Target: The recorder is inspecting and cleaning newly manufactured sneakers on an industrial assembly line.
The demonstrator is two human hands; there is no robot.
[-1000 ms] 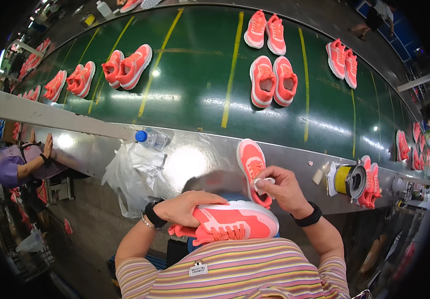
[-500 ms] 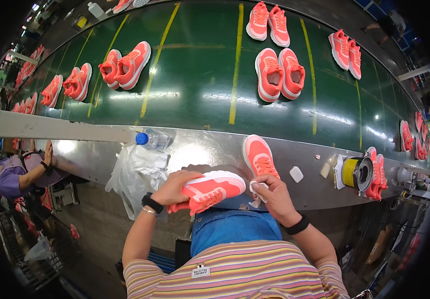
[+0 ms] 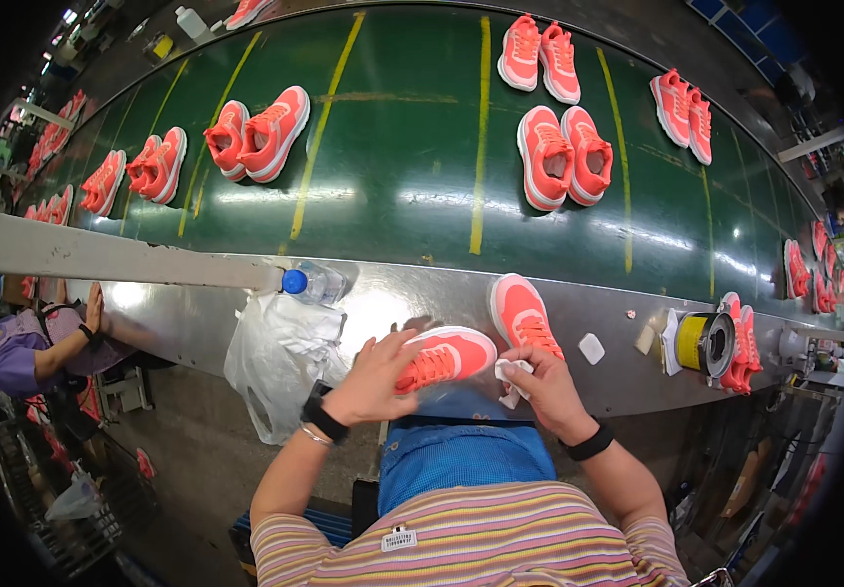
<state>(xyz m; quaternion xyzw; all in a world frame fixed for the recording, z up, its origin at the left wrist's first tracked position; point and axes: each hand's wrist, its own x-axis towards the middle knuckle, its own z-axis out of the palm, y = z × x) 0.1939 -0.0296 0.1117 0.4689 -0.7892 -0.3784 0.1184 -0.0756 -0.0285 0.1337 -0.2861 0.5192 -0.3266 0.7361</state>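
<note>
My left hand (image 3: 375,382) is at the heel end of a coral running shoe (image 3: 453,356), its fingers spread and hiding the collar. That shoe lies on the metal ledge near my body, white-edged toe pointing right. Pinched between the thumb and fingers of my right hand (image 3: 551,391) is a crumpled white cloth (image 3: 512,376), just off the shoe's toe. A second coral shoe (image 3: 524,311) rests on the ledge beyond my right hand, toe toward the belt; my fingers cover its heel end.
Across the ledge runs a green conveyor belt (image 3: 392,196) carrying several pairs of coral shoes. On the ledge are a plastic bag (image 3: 270,362), a blue-capped bottle (image 3: 319,284), a white pad (image 3: 591,348) and a yellow-black roll (image 3: 701,342). A co-worker's hand (image 3: 95,309) is at far left.
My left hand has loosened its grip and spread its fingers. The shoe beside it has turned so its laces face up more. My right hand still pinches the cloth.
</note>
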